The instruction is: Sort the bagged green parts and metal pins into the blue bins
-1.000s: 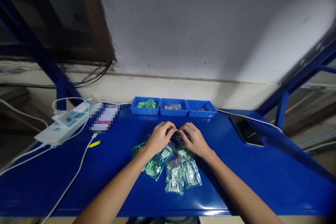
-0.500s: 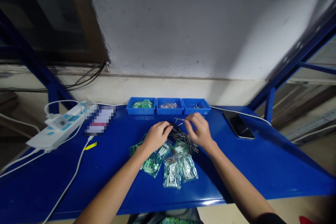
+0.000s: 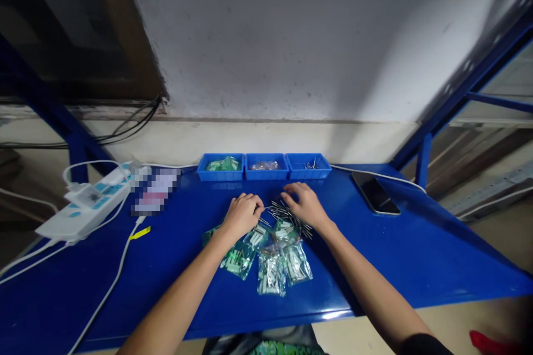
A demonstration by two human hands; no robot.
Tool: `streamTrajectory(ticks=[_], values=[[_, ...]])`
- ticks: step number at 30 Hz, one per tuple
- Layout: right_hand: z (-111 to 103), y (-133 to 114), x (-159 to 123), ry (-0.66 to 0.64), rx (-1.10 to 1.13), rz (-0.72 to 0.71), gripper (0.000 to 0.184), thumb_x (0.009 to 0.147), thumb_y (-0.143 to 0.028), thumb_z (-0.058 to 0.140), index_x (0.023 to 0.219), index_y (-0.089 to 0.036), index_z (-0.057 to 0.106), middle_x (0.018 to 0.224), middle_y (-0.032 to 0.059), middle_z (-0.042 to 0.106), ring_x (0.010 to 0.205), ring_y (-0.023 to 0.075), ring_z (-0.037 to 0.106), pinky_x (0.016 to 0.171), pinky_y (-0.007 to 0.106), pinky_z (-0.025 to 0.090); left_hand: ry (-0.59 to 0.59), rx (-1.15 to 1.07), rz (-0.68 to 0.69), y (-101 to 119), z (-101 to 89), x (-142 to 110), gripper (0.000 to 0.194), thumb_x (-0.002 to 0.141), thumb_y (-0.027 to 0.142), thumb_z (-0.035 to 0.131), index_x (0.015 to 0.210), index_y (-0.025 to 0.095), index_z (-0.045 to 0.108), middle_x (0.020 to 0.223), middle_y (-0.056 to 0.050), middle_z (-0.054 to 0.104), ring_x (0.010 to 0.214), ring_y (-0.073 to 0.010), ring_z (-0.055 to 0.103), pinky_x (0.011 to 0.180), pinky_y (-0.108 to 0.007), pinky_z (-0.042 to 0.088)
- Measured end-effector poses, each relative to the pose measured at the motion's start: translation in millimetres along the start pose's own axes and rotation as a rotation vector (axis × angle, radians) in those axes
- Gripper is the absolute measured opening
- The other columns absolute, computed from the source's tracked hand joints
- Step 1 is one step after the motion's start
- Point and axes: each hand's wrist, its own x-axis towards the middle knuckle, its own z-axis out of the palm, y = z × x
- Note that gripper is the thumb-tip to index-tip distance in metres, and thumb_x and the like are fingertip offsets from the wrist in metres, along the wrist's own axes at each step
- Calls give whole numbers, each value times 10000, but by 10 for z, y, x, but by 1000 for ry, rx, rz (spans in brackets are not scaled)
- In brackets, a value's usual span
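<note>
My left hand (image 3: 241,213) rests curled at the left edge of a loose pile of thin metal pins (image 3: 287,215) on the blue table (image 3: 375,255); its fingers pinch together near the pins. My right hand (image 3: 305,205) lies over the far side of the pile with fingers bent down onto the pins. Several clear bags of small green and white parts (image 3: 266,255) lie just in front of both hands, partly under my wrists.
Three small blue bins (image 3: 264,166) stand in a row at the table's back edge. A dark phone (image 3: 375,193) lies at the right with a white cable. A white power strip (image 3: 85,201) and cables lie at the left. Blue frame posts rise on both sides.
My right hand, raised with a pin half a second ago, has come back down onto the pile. My left hand stays at the pile's left edge. The view has shifted slightly right.
</note>
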Motion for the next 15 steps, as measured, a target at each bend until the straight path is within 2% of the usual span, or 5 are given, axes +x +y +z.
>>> streamTrajectory(ticks=[3,5,10,15], values=[[77,-228,-25,-74,56,-189,165,881,-298,518,994,-202,589,872,56,613,843,192,545,752,310,426,72,-192,41,-8,-41,44,83,856,190,511,840,197,592,840,-16,671,826,-185,598,797,-336,437],[79,-301,-24,-77,30,-248,132,891,-271,503,948,-200,598,853,58,600,799,182,535,723,304,418,113,-316,58,1,-62,57,95,861,179,502,887,200,591,840,-11,675,807,-163,618,774,-298,454],[6,-332,-37,4,4,-252,191,918,-270,448,876,-194,618,813,54,578,770,173,528,718,302,410,180,-482,81,57,-75,37,127,884,210,480,963,200,578,804,0,660,754,-127,630,713,-243,466],[-40,-356,-41,13,58,-240,234,932,-269,416,828,-191,610,802,48,584,770,171,532,726,305,415,247,-404,141,75,-100,18,100,869,243,514,873,200,604,817,-5,634,765,-135,596,723,-249,458]])
